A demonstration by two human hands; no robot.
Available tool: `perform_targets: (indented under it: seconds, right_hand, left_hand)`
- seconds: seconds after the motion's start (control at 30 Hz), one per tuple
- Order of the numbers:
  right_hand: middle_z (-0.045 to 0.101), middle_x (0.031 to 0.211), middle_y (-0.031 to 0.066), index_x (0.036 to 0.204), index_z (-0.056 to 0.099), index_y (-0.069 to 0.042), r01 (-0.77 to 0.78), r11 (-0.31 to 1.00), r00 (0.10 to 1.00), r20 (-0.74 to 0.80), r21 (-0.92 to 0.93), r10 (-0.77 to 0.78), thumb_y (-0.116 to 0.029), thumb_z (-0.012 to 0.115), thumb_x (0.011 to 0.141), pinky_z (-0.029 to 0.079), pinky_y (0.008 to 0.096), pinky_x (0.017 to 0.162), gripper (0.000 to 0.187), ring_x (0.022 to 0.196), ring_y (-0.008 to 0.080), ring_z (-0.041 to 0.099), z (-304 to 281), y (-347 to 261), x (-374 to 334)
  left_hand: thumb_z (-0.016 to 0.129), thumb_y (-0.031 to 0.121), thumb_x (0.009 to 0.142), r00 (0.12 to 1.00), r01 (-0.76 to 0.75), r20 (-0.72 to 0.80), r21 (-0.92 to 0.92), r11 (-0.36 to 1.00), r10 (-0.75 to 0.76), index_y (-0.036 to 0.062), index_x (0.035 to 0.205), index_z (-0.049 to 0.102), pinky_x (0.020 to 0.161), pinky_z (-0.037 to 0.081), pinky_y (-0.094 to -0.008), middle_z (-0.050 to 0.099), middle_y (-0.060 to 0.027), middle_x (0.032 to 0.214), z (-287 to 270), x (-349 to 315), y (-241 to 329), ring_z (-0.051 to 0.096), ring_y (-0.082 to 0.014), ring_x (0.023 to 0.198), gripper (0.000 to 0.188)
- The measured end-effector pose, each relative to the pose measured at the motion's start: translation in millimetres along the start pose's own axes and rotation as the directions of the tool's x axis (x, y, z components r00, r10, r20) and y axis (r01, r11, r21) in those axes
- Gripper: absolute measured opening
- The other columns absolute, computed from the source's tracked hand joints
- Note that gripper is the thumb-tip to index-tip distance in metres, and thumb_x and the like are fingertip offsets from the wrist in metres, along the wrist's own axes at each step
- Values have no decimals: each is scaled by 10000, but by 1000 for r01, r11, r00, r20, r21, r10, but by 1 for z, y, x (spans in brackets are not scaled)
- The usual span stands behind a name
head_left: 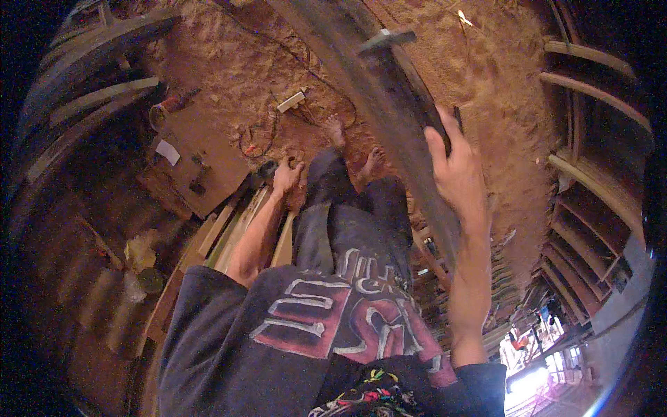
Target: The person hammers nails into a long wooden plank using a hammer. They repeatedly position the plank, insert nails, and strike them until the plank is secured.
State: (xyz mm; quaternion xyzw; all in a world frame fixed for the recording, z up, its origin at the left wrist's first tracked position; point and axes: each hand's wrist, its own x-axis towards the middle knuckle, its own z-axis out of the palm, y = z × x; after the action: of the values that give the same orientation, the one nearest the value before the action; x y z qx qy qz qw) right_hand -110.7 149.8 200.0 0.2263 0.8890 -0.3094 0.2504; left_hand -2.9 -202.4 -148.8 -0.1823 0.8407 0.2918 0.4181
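Observation:
A long dark wooden beam (379, 90) runs slantwise from the top middle down toward my right side. My right hand (458, 163) is closed over its right edge, thumb on the near side and fingers on the far side. A short greyish crosspiece (387, 43) lies across the beam farther up. To the left, my left hand (285, 176) is held low with curled fingers, beside a dark rounded object (266, 169) at the ends of some narrow boards (240, 226). What the left fingers hold, if anything, is too small to make out.
Sawdust (229, 55) covers the floor around my bare feet (335, 130). A white power strip (292, 101) with dark cables lies ahead. At the left is a brown board (198, 163) bearing a white paper (167, 152). Timber (590, 104) is stacked at right.

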Motion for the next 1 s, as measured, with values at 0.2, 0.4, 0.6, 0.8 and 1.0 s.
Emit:
perform_targets:
  seconds: [0.2, 0.4, 0.6, 0.8, 1.0]
  right_hand:
    - [588, 1285, 259, 1399, 469, -11, 176, 984, 981, -83, 34, -173, -319, 493, 1009, 434, 401, 995, 497, 1210, 366, 571, 16, 68, -29]
    - [498, 1416, 217, 1424, 444, -24, -141, 990, 989, 32, -8, 141, -329, 497, 1001, 331, 414, 1120, 525, 1344, 375, 433, 11, 173, -139]
    - [543, 1358, 240, 1417, 453, -27, -32, 999, 999, -30, 15, 33, -362, 486, 1012, 407, 404, 1039, 526, 1263, 376, 520, -16, 152, -126]
    - [583, 1283, 262, 1413, 459, -55, -123, 989, 986, 104, -84, 132, -373, 469, 1011, 443, 453, 989, 512, 1190, 439, 556, -32, 107, -87]
    - [631, 1168, 270, 1406, 483, -126, 2, 992, 998, 66, -126, 6, -368, 480, 1004, 482, 486, 890, 470, 1080, 458, 605, -21, 124, -80]
  left_hand:
    - [660, 418, 865, 992, -75, -114, -132, 988, 60, 72, 1291, 559, 953, 473, -426, 638, -198, 1225, 4, -13, 17, 604, -370, 1144, 558]
    - [670, 384, 867, 994, -8, -108, -207, 978, -15, 75, 1263, 590, 956, 472, -390, 645, -194, 1216, 13, -38, 5, 620, -332, 1129, 509]
    - [702, 389, 847, 982, 56, -163, -223, 973, -94, 59, 1250, 591, 909, 489, -385, 663, -187, 1178, -5, -63, 6, 637, -314, 1086, 532]
    - [697, 392, 847, 972, 84, -193, -240, 967, -133, 59, 1250, 590, 933, 479, -400, 663, -193, 1175, 6, -71, -11, 632, -336, 1093, 534]
    - [680, 379, 865, 958, 58, -257, -264, 963, -128, 60, 1246, 594, 937, 481, -403, 665, -190, 1175, 18, -80, -14, 636, -326, 1090, 505]
